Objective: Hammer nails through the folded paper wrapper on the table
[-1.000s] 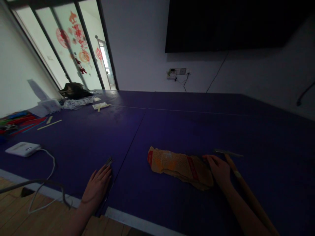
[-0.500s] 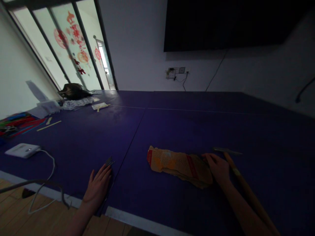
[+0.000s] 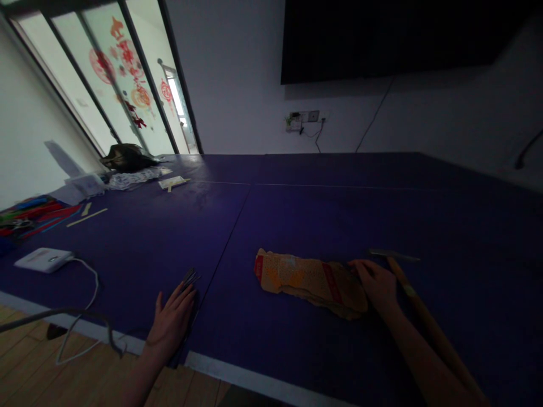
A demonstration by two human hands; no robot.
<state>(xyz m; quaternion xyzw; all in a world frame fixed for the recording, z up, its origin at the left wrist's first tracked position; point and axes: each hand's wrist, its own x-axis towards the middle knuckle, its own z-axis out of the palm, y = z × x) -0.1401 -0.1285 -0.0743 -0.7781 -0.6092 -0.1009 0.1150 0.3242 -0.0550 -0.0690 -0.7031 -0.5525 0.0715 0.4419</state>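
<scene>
My left hand [image 3: 172, 322] lies flat on the purple tabletop left of the seam, its fingers stretched forward. Several thin metal nails [image 3: 192, 277] stick out past its fingertips; the rest of them is hidden under the hand. On the right, my right hand [image 3: 378, 287] is closed at the right end of a flattened piece of brown cardboard [image 3: 303, 277] with red bands and orange marks. The cardboard has torn, layered edges and lies on the table. Beside my right forearm rests a hammer [image 3: 409, 289] with a narrow metal head and a long wooden handle.
A white power bank [image 3: 44, 259] with a white cable lies at the left edge of the purple table [image 3: 339, 220]. Behind it are coloured strips [image 3: 42, 215], papers and a dark bag [image 3: 129, 157]. A dark cable [image 3: 55, 312] crosses the lower left. A black screen hangs on the wall.
The view has shifted slightly. Both hands, the cardboard, the nails and the hammer keep nearly the same places relative to each other.
</scene>
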